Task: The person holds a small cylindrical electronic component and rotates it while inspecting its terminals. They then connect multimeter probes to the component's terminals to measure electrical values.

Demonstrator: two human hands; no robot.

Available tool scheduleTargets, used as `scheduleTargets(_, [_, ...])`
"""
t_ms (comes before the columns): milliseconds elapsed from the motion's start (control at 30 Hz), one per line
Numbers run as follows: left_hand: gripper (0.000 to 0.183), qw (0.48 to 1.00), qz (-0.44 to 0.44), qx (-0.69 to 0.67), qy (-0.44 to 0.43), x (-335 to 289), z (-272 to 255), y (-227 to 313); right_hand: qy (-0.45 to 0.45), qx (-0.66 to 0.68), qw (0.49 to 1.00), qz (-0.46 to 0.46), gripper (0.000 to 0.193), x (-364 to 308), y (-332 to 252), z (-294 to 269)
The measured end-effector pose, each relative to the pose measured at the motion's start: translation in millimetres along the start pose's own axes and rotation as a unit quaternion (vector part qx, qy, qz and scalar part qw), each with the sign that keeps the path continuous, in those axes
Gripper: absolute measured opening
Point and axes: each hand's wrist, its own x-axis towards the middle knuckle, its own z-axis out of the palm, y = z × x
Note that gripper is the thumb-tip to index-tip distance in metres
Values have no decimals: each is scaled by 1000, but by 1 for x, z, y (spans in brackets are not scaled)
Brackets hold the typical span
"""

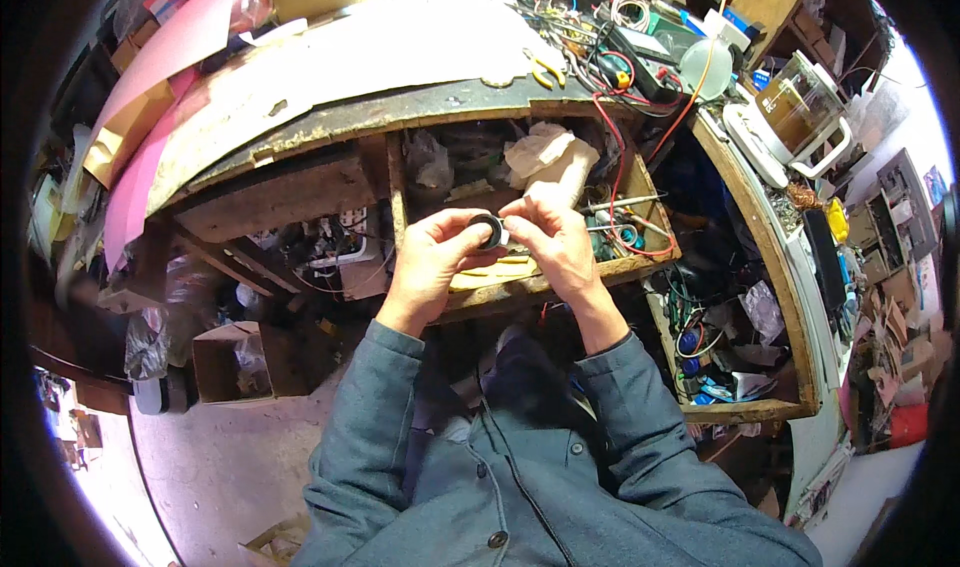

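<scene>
Grey-blue jacket sleeves [640, 417] lead up to both hands, held together above an open wooden drawer [620, 267]. Left hand [432, 262] curls around a black tape roll [488, 230], gripping it between thumb and fingers at its right side. Right hand [555, 237] pinches at the roll's right edge, fingertips pressed together. Beyond the hands lies the cluttered worktop [400, 67].

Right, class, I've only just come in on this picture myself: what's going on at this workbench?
A person in a grey-blue jacket stands at a cluttered workbench, hands raised over an open drawer full of wires and oddments. The left hand holds a small black roll of tape, and the fingers of the right hand pinch at its edge. Whether any tape is pulled free is too small to tell. Yellow-handled pliers lie untouched on the benchtop.
</scene>
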Motion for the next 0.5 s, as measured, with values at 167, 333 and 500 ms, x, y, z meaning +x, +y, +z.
scheduleTargets(167, [26,1000,-7,26,-7,0,0,-1,-28,48,997,48,19,-1,1,5])
scheduleTargets(333, [28,998,-5,56,-4,0,0,-1,-22,-7,998,52,19,-2,-2,7])
scheduleTargets(500, [29,999,-2,51,-16,0,-2,-2,-23,-6,998,61,20,-2,-7,8])
